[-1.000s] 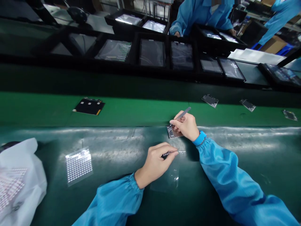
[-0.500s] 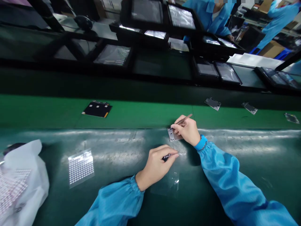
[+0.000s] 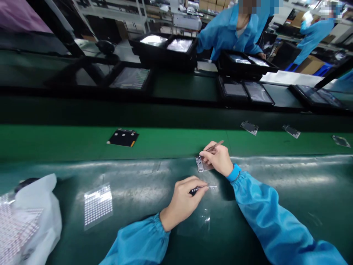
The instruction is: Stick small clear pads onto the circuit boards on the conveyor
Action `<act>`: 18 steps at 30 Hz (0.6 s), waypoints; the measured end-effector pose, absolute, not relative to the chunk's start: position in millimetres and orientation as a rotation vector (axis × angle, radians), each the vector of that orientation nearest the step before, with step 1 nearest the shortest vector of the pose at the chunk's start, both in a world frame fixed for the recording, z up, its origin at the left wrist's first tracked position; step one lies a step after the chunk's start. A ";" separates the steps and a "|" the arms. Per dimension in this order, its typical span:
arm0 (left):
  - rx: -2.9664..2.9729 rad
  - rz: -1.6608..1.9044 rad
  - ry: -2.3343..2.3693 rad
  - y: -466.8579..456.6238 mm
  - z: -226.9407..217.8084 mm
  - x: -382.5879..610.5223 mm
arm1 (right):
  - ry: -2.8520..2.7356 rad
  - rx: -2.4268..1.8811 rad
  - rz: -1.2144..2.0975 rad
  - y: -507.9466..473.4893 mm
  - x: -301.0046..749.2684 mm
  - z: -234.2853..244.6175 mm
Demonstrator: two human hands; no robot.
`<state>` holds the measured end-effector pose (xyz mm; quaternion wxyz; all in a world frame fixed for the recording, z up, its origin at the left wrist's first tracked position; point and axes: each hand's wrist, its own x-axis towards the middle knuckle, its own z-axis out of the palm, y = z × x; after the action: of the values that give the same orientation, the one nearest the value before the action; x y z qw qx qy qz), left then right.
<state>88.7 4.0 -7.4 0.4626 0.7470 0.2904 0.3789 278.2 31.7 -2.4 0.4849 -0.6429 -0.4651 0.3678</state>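
My right hand (image 3: 217, 159) pinches a small circuit board (image 3: 201, 164) at the near edge of the green belt, with slim steel tweezers (image 3: 215, 146) held in the same fingers. My left hand (image 3: 183, 203) grips black-handled tweezers (image 3: 200, 188), their silver tips pointing right, towards the board. Whether the tips hold anything is too small to tell. Under my left hand lies a clear plastic film (image 3: 194, 221) on the dark green mat (image 3: 132, 184).
Several small boards (image 3: 249, 127) and a black panel (image 3: 123, 138) lie on the belt. On the left are a label sheet (image 3: 97, 205) and a white bag (image 3: 33, 224). Trays of panels (image 3: 179, 49) stand beyond, with co-workers in blue (image 3: 230, 35) behind them.
The view has tipped upward, so the bench sits lower in the picture. Both hands keep the same hold. The dark panels at the middle of the far bench have gone.
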 end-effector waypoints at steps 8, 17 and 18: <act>1.824 0.917 0.768 -1.7 -11.5 85.5 | -1.758 -1.429 0.471 -9.8 306.0 0.3; 1.788 0.919 0.888 -9.2 -17.9 87.1 | -1.929 -1.489 0.088 42.5 332.9 -43.9; 1.783 0.926 0.889 -9.4 -18.2 87.6 | -1.896 -1.495 0.037 50.2 334.9 -45.6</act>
<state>87.6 -9.4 -18.2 0.4549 0.7227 0.3604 0.3753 334.9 50.2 -45.6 0.3556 -0.5787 -0.7339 0.0145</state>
